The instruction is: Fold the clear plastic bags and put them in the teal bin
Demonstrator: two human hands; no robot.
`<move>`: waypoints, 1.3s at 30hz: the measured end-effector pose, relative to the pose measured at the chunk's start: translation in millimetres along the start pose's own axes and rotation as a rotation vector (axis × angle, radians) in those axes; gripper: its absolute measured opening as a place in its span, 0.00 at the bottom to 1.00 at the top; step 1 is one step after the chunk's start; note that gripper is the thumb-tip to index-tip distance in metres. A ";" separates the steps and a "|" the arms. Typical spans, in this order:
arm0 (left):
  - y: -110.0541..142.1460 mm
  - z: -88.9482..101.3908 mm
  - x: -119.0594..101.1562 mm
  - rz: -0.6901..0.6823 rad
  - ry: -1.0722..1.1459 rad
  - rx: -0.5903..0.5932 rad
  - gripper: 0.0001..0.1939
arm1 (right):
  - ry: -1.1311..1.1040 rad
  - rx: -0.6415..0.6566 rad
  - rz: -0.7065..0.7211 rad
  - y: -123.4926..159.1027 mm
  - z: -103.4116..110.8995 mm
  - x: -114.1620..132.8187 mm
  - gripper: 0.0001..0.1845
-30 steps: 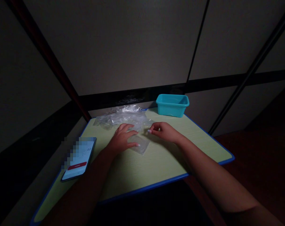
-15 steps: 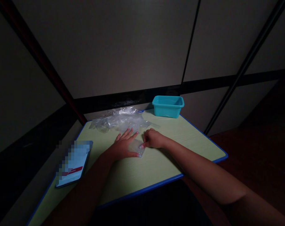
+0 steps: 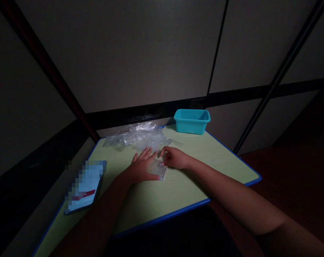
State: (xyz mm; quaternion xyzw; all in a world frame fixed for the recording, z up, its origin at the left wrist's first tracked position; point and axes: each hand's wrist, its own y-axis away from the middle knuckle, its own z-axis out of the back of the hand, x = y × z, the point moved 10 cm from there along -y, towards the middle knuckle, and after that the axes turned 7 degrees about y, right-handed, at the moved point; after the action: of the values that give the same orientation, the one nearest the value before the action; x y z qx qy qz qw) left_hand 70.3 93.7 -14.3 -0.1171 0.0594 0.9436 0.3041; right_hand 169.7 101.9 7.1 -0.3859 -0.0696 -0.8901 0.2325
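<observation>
left hand (image 3: 140, 172) spread on clear bag (image 3: 154, 170), right hand (image 3: 175, 158) half-curled (grip unclear), crumpled plastic (image 3: 140, 137), teal tub (image 3: 191, 126) beyond, phone (image 3: 93, 184)

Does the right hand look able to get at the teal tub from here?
Probably yes: the teal tub stands beyond the right hand, slightly to its right, and nothing tall stands between them; only low crumpled plastic lies nearby.

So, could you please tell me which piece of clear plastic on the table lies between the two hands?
The small, flat piece, partly covered by the left hand, with the right hand at its edge; the other is a larger, crumpled heap farther back.
</observation>
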 end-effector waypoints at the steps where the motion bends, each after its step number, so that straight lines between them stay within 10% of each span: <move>1: 0.0 0.0 -0.1 -0.001 -0.001 -0.001 0.56 | 0.003 0.001 0.004 -0.6 -0.8 -0.1 0.17; 11: 0.6 5.2 -15.1 -0.096 0.035 -0.018 0.54 | 0.114 -0.027 0.060 -2.2 11.1 -0.2 0.11; 25: 11.6 -0.8 -39.9 -0.216 0.076 0.053 0.33 | -0.369 -0.283 -0.509 12.3 64.4 -72.7 0.10; 39: 13.0 -1.8 -41.5 -0.187 0.105 0.053 0.33 | -0.214 0.091 -0.490 20.7 34.6 -57.8 0.14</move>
State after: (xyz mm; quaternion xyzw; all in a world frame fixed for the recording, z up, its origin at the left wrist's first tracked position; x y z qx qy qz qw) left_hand 95.7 59.6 -4.8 -0.1633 0.0890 0.9017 0.3903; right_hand 236.4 114.9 -11.6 -0.4385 -0.2250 -0.8699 0.0189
